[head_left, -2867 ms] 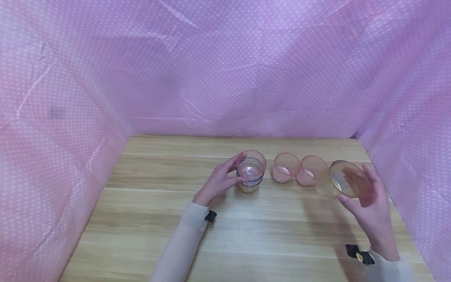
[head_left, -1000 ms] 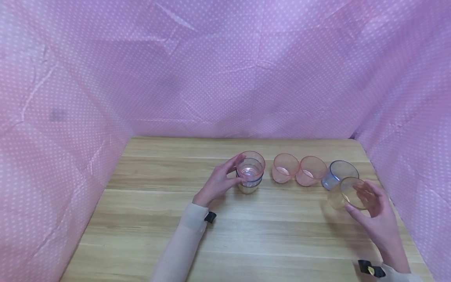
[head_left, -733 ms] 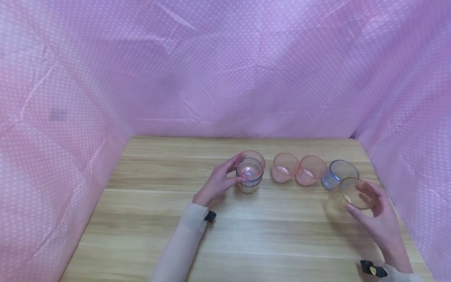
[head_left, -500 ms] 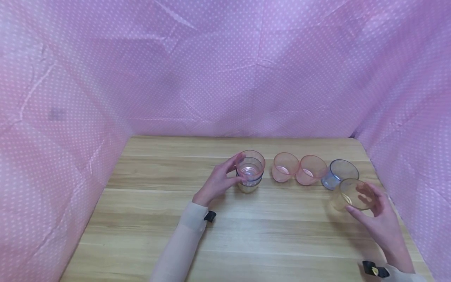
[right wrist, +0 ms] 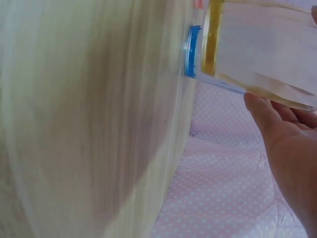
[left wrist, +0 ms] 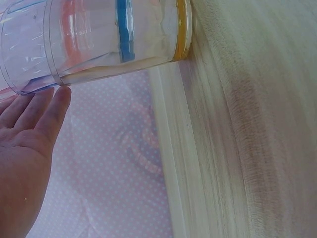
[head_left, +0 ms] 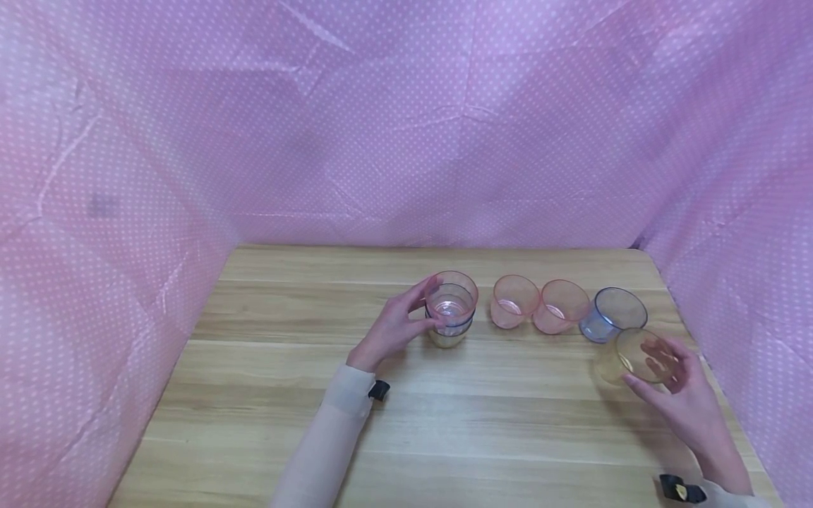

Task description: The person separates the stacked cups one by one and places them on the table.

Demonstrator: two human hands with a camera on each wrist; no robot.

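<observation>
The right hand [head_left: 686,406] grips the yellow cup [head_left: 625,353], now drawn back from the blue cup [head_left: 615,309] — seemingly not yet placed — while the left hand [head_left: 395,326] holds the cup stack [head_left: 452,312].

Head view: illumination is diffuse and moderate, with the cloth [head_left: 406,141] paler at left, a weak sheen on the desk [head_left: 457,416], and a soft shadow left of the right hand [head_left: 689,407]. Small glints mark the stack [head_left: 452,310]. Both wrist views are hazy and low in contrast, with desk grain blurred.
</observation>
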